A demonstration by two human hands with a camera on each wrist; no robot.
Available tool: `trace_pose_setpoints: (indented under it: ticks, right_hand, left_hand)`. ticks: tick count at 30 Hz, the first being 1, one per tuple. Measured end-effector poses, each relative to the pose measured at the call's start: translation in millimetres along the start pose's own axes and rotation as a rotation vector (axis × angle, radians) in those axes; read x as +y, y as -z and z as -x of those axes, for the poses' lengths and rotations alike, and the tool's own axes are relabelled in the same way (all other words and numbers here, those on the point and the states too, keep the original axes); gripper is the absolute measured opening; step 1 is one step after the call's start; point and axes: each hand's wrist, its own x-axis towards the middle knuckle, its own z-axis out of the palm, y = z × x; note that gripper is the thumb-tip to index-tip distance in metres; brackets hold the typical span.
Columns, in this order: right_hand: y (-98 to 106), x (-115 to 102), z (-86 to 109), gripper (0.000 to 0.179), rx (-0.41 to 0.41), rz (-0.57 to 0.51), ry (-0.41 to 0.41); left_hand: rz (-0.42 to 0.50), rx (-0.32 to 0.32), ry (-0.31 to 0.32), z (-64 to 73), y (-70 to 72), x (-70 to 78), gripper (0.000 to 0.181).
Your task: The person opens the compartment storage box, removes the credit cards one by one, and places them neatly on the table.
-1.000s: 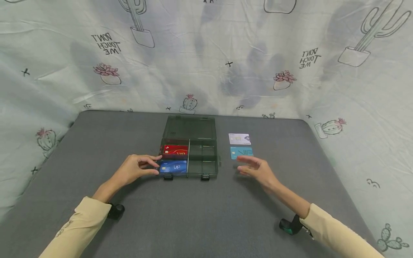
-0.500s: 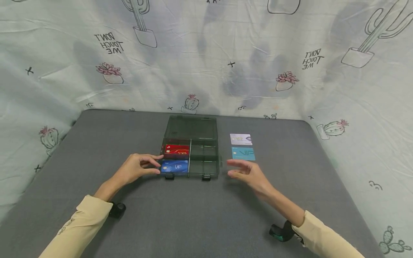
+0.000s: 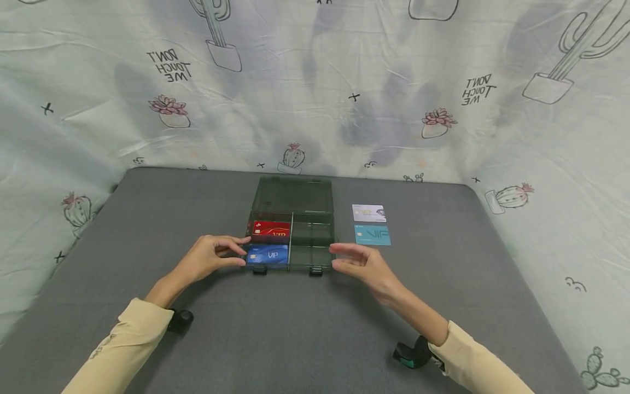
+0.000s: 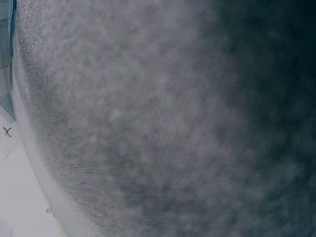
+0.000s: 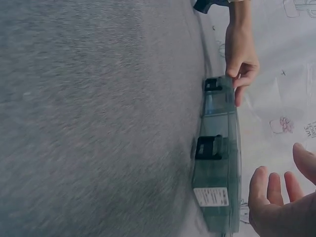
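Note:
A translucent dark green compartment box (image 3: pixel 307 256) lies on the table with its lid (image 3: pixel 295 195) folded back. In its left compartments sit a red VIP card (image 3: pixel 272 229) at the back and a blue VIP card (image 3: pixel 268 254) in front; the right side holds no card. My left hand (image 3: pixel 209 256) touches the box's left edge with thumb and fingertips spread along it. At the opposite edge is my right hand (image 3: pixel 366 268), fingers and thumb apart and holding nothing. The right wrist view shows my right hand (image 5: pixel 286 210) with spread fingers beside the box's end.
A white card (image 3: pixel 369 213) and a teal VIP card (image 3: pixel 372 235) lie on the grey table (image 3: pixel 275 328) right of the box. Two black latches (image 3: pixel 316 271) project from its front. A cactus-print cloth (image 3: pixel 315 82) hangs behind and at both sides.
My right hand has moved left from over the teal card to the box's right edge, uncovering the card. My left hand stays at the left edge; the head view shifts slightly.

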Motion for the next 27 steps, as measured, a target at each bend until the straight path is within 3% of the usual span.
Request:
trace_pose_setpoints:
  ticks: [5,10,17,27]
  right_hand:
    - [-9.6,-2.1,-10.9,0.046,-0.017,-0.01,0.023]
    - [-21.5,-5.0,-24.7,0.048,-0.088,0.023,0.036]
    - [-33.4,-6.7,-42.1,0.048,-0.183,0.049,-0.009]
    - [-56.4,-14.8,-64.4,0.045,-0.17,0.161,-0.062]
  left_hand:
    - [-0.012,-0.006,-0.003,-2.2,0.9,1.3,0.02]
    - [0.005,-0.007,-0.002,0.0,0.2,0.9,0.02]
    - [0.043,-0.02,-0.006,1.0,-4.4,-1.9,0.021]
    - [0.008,-0.005,-0.023,1.3,-3.9,-1.7,0.019]
